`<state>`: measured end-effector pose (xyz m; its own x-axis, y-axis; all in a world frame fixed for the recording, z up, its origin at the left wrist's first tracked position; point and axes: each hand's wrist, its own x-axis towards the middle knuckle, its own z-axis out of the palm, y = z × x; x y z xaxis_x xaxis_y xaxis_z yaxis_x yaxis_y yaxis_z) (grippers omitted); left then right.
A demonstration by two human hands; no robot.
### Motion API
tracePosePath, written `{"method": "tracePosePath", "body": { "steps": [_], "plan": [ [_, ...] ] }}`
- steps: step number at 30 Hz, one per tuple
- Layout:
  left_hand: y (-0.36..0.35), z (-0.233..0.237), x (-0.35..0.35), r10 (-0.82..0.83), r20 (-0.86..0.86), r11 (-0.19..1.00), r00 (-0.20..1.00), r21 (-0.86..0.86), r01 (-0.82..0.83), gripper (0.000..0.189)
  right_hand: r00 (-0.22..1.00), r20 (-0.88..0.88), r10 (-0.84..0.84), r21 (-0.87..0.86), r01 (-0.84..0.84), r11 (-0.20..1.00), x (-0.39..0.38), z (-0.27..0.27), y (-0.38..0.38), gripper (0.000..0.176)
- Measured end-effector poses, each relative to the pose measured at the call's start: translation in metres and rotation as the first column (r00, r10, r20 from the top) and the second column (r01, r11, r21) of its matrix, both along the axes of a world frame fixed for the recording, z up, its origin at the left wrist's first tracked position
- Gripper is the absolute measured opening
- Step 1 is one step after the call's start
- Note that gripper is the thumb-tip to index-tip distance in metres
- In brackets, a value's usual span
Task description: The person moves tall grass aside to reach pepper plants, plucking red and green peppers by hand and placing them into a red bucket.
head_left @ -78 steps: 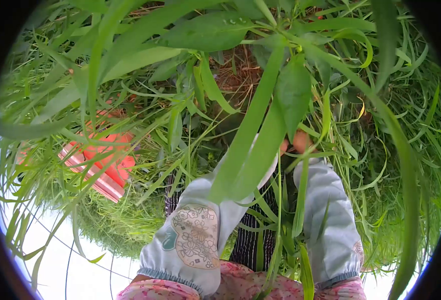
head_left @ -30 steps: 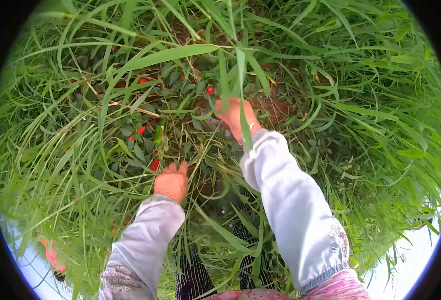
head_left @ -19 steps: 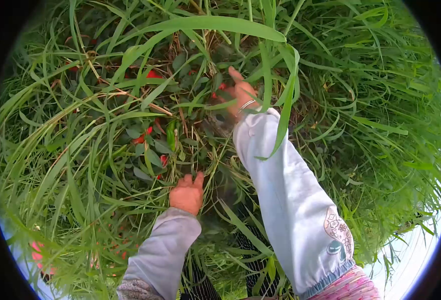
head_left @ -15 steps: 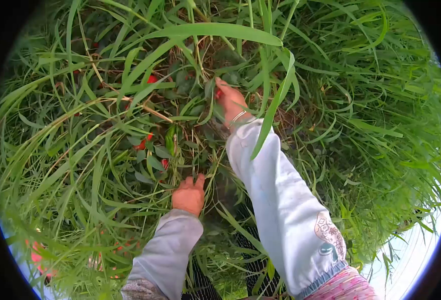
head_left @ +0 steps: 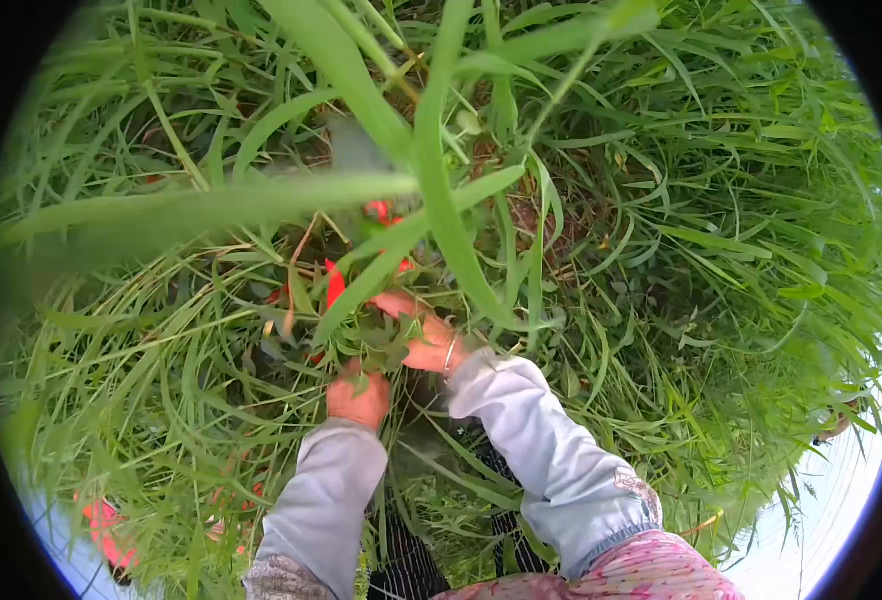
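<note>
- And here we have the long red pepper [head_left: 334,284], just past the right hand [head_left: 429,345], off to the person's left and slightly farther out from the body.
- Look at its line: the long axis runs mostly away from the body, while the right hand reaches in from the side, so it comes across the pepper rather than along it.
- The right hand looks the nearer of the two; the left hand [head_left: 358,397] sits lower, closer to the body, with the pepper ahead of it.
- Right fingers stretched forward, close together, tips partly lost in the leaves; whether they pinch anything, I can't tell from here.
- Left hand rounded, fingers tucked behind greenery; open or closed on something, no telling.
- A grass blade [head_left: 364,287] slants between the pepper and the right fingertips, quite a screen!
- What a colour on that pepper: bright red, slim, narrowing towards the top, its lower end half buried in foliage.
- More red [head_left: 379,210] glows farther out, broken up by leaves, and a silvery bracelet [head_left: 450,353] circles the right wrist.
</note>
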<state>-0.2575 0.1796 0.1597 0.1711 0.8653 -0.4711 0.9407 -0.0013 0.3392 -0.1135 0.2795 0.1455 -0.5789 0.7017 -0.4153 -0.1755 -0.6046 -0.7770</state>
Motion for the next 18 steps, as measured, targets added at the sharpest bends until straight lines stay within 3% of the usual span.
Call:
{"method": "tracePosePath", "body": {
  "steps": [2,4,6,7,10,12,13,14,15,18],
  "plan": [
    [0.004,0.009,-0.004,-0.025,-0.001,0.996,1.000,0.084,0.025,0.034,0.951,0.249,0.181,0.060,-0.202,0.978,0.026,0.072,0.026,0.067],
    [0.006,0.030,-0.009,0.134,0.112,0.988,0.985,0.068,-0.142,0.031,0.962,0.224,0.157,0.061,-0.174,0.983,0.034,0.080,0.025,0.064],
    [0.015,0.055,-0.012,0.285,0.227,0.952,0.931,0.044,-0.302,0.029,0.999,0.029,0.024,-0.040,-0.023,0.999,0.043,0.059,0.013,0.061],
    [0.027,0.074,-0.005,0.345,0.356,0.902,0.868,0.130,-0.411,0.025,0.986,-0.136,-0.094,-0.149,0.074,0.986,0.037,0.033,-0.001,0.060],
    [0.020,0.081,-0.021,0.598,0.393,0.772,0.699,-0.046,-0.634,0.027,0.849,-0.402,-0.343,-0.403,0.173,0.899,0.023,-0.008,-0.032,0.056],
    [0.007,0.067,-0.037,0.586,0.507,0.756,0.632,-0.063,-0.651,0.025,0.774,-0.473,-0.421,-0.485,0.170,0.858,0.018,-0.019,-0.038,0.054],
    [0.012,0.086,-0.037,0.545,0.442,0.790,0.713,0.015,-0.613,0.024,0.787,-0.466,-0.404,-0.475,0.163,0.865,0.017,-0.022,-0.041,0.053],
    [0.015,0.104,-0.036,0.504,0.364,0.819,0.783,0.087,-0.567,0.023,0.903,-0.325,-0.280,-0.327,0.171,0.929,0.016,-0.023,-0.045,0.057],
    [0.016,0.117,-0.038,0.582,0.372,0.788,0.723,-0.037,-0.615,0.020,0.773,-0.506,-0.383,-0.510,0.091,0.855,0.018,0.003,-0.044,0.061],
    [0.012,0.134,-0.047,0.538,0.418,0.789,0.732,0.055,-0.612,0.017,0.968,-0.226,-0.111,-0.035,0.106,0.994,0.003,-0.032,-0.058,0.058]
  ]
}}
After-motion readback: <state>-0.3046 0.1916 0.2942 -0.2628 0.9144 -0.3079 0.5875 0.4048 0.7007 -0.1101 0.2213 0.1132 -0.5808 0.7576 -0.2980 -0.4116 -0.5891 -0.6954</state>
